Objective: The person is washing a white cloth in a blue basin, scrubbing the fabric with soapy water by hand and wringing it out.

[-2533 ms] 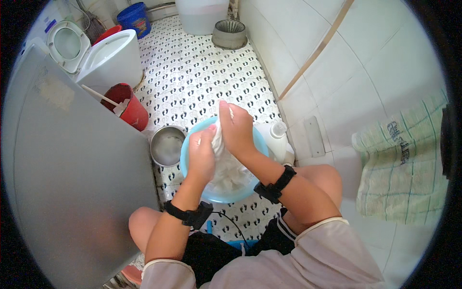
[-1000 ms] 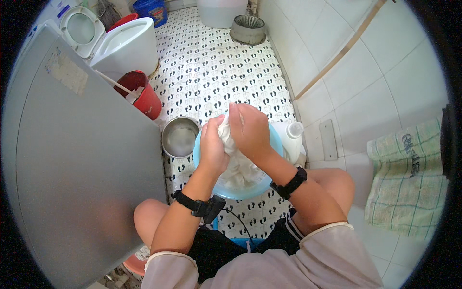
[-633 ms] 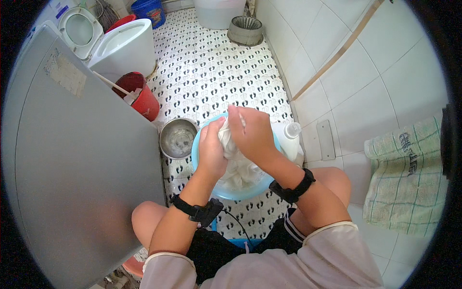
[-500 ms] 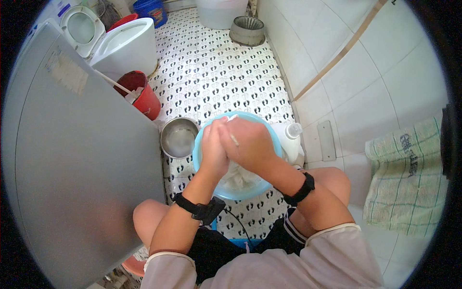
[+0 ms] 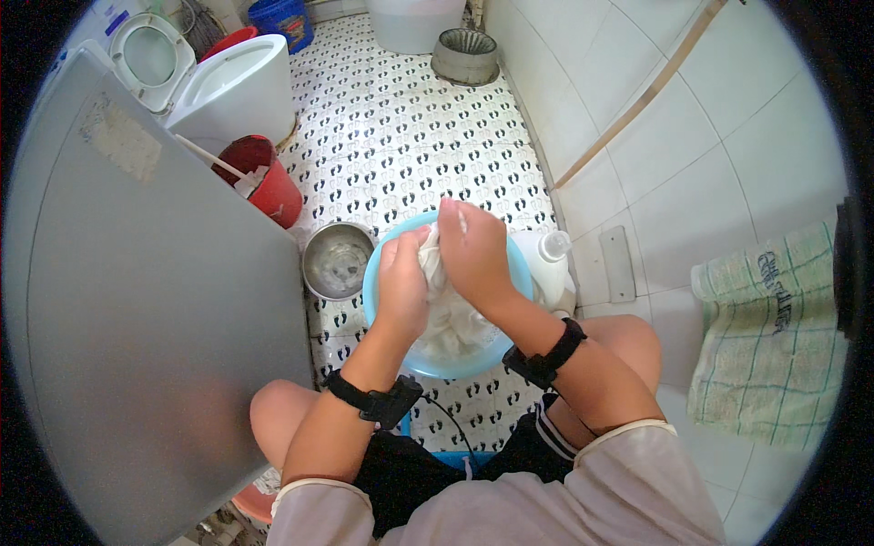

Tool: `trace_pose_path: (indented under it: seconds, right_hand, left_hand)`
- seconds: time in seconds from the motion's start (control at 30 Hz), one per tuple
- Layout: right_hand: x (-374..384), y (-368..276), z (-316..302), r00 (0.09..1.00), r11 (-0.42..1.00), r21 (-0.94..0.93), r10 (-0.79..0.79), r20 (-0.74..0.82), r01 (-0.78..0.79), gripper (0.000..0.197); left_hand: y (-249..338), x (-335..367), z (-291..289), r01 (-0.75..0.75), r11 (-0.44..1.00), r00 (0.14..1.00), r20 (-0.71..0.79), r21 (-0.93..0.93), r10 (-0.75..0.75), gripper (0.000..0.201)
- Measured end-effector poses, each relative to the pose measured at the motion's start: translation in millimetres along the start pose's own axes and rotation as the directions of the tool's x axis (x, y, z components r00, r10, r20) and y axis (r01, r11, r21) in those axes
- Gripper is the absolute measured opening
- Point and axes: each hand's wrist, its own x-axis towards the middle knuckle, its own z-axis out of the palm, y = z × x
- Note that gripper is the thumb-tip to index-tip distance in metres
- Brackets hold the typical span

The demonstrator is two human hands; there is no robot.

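A light blue basin (image 5: 464, 368) stands on the floor before my knees, with wet white cloth (image 5: 452, 329) and suds in it. Above the basin, my left hand (image 5: 402, 278) is closed on a bunched part of the white cloth. My right hand (image 5: 473, 250) is closed beside it on the same cloth, its fingers curled and partly hidden from view. Between the two hands a twisted strip of cloth shows, hanging down toward the basin. White foam clings to the back of my right hand.
Left of the basin sits a steel bowl (image 5: 339, 261); to its right stands a white bottle (image 5: 546, 264). A grey panel (image 5: 164, 300) closes off the left. Farther away are a red bucket (image 5: 276, 196), a toilet (image 5: 232, 96) and a grey ribbed pot (image 5: 465, 59). A checked towel (image 5: 760, 341) hangs right.
My hands, pressed together before, have come slightly apart, and the white cloth now shows between them. My right hand has turned and shifted up. The water in the steel bowl looks rippled.
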Motion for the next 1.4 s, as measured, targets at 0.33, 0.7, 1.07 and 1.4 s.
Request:
trace_pose_path:
  seconds: [0.33, 0.7, 1.07, 1.4]
  right_hand:
    - [-9, 4, 2, 0.999, 0.999, 0.014, 0.046, -0.018, -0.046, 0.029]
    - [-18, -7, 3, 0.965, 0.962, -0.075, -0.26, 0.047, 0.263, 0.029]
    - [-14, -4, 9, 0.954, 0.954, -0.023, -0.298, 0.004, 0.298, 0.027]
    - [-11, -3, 11, 0.952, 0.952, 0.025, -0.305, -0.021, 0.306, 0.033]
  left_hand:
    - [-7, -2, 3, 0.004, 0.999, 0.999, 0.052, -0.036, -0.002, 0.024]
    - [-6, 4, 2, -0.081, 0.996, 0.993, 0.082, -0.026, 0.083, 0.026]
    - [-6, 4, -11, -0.165, 0.986, 0.978, 0.127, -0.003, 0.164, 0.023]
    - [1, -1, -3, -0.18, 0.983, 0.979, 0.101, 0.028, 0.177, 0.019]
